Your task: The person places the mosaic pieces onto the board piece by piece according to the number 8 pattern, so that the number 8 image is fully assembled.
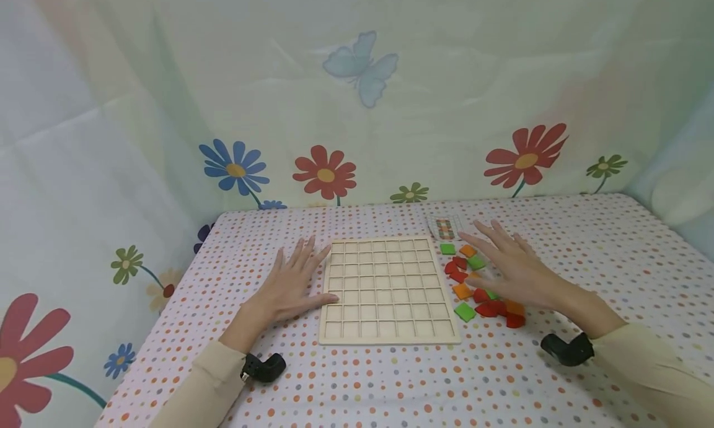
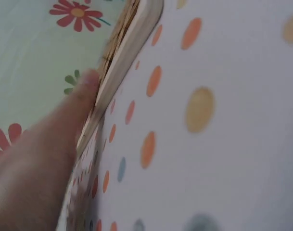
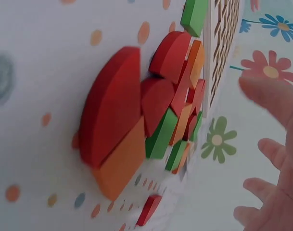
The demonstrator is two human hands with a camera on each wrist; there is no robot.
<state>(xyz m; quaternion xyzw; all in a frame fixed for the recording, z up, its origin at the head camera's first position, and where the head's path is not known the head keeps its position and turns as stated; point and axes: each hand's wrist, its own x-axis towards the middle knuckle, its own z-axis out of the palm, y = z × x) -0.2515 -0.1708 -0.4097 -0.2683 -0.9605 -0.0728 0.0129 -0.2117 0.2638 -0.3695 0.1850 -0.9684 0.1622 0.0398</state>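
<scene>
Looks like a ready pause here, the board (image 1: 389, 296) flat on the desk (image 1: 357, 388) between the hands, the pieces (image 1: 462, 291) just beside its right edge. Left hand (image 1: 291, 287), fingers spread, sits at the board's left edge, contact hard to tell; right hand (image 1: 519, 272) hovers near the pieces, fingers spread, empty, and picking one up would call for lowering and pinching.

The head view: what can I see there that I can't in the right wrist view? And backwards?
Of the two, only the head view shows the left hand and the pale blue printed butterfly. Only the right wrist view shows a flat red piece lying off by itself. Both show the right hand, pale wooden grid board, dotted white cloth, and flat red, orange and green pieces.
</scene>
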